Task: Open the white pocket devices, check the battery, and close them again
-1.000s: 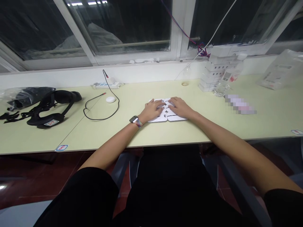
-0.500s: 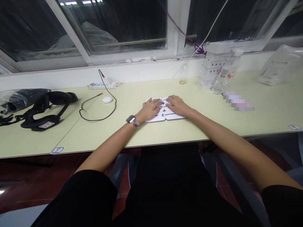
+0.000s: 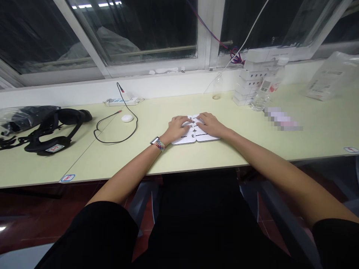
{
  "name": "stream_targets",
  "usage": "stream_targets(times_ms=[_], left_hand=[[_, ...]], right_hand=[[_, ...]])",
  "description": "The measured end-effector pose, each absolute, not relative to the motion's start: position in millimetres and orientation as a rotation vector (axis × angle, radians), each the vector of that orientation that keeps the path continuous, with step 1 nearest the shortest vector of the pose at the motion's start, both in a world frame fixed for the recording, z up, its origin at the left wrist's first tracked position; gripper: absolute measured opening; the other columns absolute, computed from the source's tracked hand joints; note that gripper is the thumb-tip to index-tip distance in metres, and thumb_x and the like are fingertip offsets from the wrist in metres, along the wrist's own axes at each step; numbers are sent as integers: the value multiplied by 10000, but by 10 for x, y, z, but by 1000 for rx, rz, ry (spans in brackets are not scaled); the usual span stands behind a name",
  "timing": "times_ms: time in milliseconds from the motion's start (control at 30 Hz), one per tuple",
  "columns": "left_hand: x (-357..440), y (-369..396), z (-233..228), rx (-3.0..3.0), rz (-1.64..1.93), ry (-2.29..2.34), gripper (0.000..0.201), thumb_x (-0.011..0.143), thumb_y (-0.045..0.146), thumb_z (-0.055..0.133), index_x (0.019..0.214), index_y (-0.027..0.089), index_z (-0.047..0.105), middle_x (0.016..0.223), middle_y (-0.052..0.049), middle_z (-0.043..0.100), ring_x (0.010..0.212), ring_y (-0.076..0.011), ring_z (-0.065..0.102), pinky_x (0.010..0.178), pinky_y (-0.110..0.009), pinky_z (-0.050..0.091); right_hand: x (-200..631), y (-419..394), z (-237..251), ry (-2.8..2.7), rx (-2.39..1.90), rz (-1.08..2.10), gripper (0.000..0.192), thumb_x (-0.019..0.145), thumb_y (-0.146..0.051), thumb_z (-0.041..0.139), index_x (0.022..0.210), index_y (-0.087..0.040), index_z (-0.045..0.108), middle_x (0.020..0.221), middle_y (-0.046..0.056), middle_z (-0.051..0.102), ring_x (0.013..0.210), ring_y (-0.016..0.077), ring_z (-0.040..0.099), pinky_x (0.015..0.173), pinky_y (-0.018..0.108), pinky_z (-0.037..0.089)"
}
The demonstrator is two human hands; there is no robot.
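Several white cards with rounded corners lie edge to edge in two columns on the table. They bear black marks, some shaped like a "W" and some like lines. My left hand [image 3: 177,127], with a watch on a multicoloured woven band [image 3: 159,143] at its wrist, rests palm down over the left column. Bent a little, its fingers stay apart. Over the right column lies my right hand [image 3: 211,125], fingers spread and touching the upper cards. Both hands cover parts of the cards; the lower right card [image 3: 206,137] shows most plainly.
On the left are a black headset [image 3: 53,140], a black cable [image 3: 116,142], a white round object [image 3: 127,118] and a power strip [image 3: 123,101]. Stacked white boxes [image 3: 246,87], a clear bottle [image 3: 262,95], a pixelated object [image 3: 283,118] and a plastic bag [image 3: 325,80] stand right.
My left hand's fingers have drawn in slightly and bent more, and its wrist has turned a little. My right hand stays nearly in place over the cards.
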State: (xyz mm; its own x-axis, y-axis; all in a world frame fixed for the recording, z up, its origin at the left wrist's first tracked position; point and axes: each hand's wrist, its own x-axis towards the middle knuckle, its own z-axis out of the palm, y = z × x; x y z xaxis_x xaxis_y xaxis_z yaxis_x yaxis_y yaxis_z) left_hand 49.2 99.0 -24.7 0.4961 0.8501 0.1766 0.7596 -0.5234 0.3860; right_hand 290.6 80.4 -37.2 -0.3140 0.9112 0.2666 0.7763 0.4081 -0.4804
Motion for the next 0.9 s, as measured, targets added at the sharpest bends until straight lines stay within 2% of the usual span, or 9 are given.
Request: stream_targets(times_ms=[167, 367, 467, 533, 633, 800, 900], left_hand=[[506, 996, -251, 2450, 577, 1427, 380, 1058, 393, 491, 1344, 351, 737, 1603, -13, 624, 1548, -340, 460, 1294, -571, 382], [330, 1093, -203, 2349, 697, 1720, 436, 1103, 391, 371, 1465, 322, 604, 1581, -90, 594, 1508, -367, 486, 1259, -598, 399], [87, 1226, -169, 2300, 699, 1886, 470, 1090, 338, 350, 1506, 297, 564, 1577, -137, 587, 1505, -405, 472, 1260, -651, 362], [-79, 1329, -172, 2267, 647, 1980, 491, 1063, 340, 392, 1514, 265, 571, 1569, -173, 584, 1483, -440, 481, 1250, -670, 351], [-249, 1464, -224, 2251, 531, 2053, 522, 1039, 373, 425, 1514, 240, 596, 1601, -201, 569, 1481, -485, 475, 1232, -711, 332], [-310, 1586, -327, 2301, 368, 2038, 565, 1075, 472, 331, 1539, 282, 592, 1612, -164, 596, 1537, -463, 448, 1248, -710, 307], [-311, 1618, -341, 2312, 312, 2034, 638, 1080, 548, 307, 1617, 280, 524, 1717, -163, 509, 1627, -483, 350, 1257, -733, 279]], right_hand=[[2900, 834, -395, -2124, -1423, 378, 424, 1074, -432, 515, 1397, -218, 687, 1529, 172, 637, 1466, 385, 539, 1250, 609, 423], [3129, 898, -383, -1965, -1347, 258, 445, 1071, -327, 431, 1423, -192, 668, 1577, 177, 591, 1496, 332, 532, 1274, 528, 421], [3441, 1003, -427, -1931, -1454, 158, 465, 1072, -281, 391, 1430, -173, 666, 1568, 192, 590, 1466, 346, 555, 1269, 536, 427], [3659, 1104, -483, -1926, -1594, 157, 481, 1053, -277, 421, 1453, -149, 655, 1588, 224, 571, 1448, 388, 561, 1252, 579, 441], [3897, 1276, -571, -1914, -1695, 184, 473, 1021, -289, 472, 1403, -117, 692, 1512, 271, 620, 1386, 438, 592, 1226, 639, 449], [4003, 1507, -648, -1938, -1764, 164, 462, 1015, -332, 499, 1369, -129, 718, 1484, 262, 645, 1425, 436, 557, 1247, 639, 422], [4007, 1572, -668, -1971, -1768, 148, 468, 1029, -344, 486, 1397, -155, 705, 1509, 234, 652, 1439, 415, 553, 1250, 634, 418]])
